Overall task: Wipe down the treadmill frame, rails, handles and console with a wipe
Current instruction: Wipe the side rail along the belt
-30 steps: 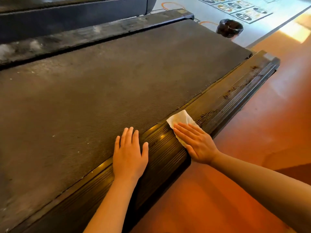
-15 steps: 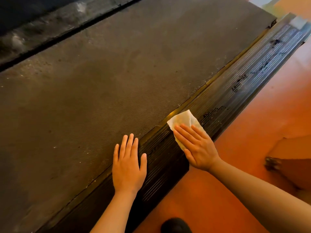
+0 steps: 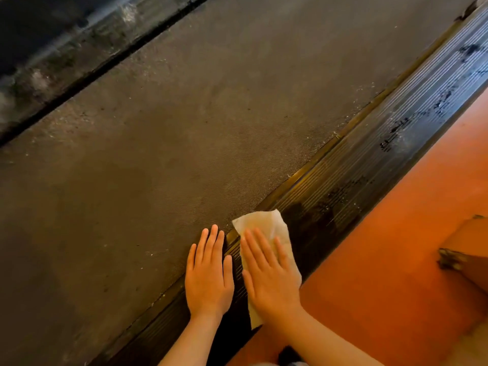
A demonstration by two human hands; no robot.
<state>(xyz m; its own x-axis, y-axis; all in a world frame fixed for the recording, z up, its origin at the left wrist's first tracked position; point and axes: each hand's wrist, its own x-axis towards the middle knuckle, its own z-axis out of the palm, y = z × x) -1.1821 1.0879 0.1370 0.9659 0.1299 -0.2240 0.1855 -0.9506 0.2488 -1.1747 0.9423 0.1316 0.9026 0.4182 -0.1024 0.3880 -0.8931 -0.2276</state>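
We press the straight, slightly spread fingers point(image 3: 260, 244) of our right hand point(image 3: 269, 281) flat on a white wipe point(image 3: 264, 221). The wipe lies on the ribbed side rail point(image 3: 369, 165), with its far corner showing past our fingertips and its near end hanging over the rail's right edge by the wrist. Just to the left, our left hand point(image 3: 208, 278) also lies flat and holds nothing, with its fingers straight and close together. Its fingertips reach onto the dark textured running belt point(image 3: 158, 154) and its palm sits on the rail. Farther along, the rail shows dust and dark scuff marks. An orange floor point(image 3: 396, 233) runs along the right. Across the belt, at far left, lies a dusty second rail point(image 3: 66, 56).
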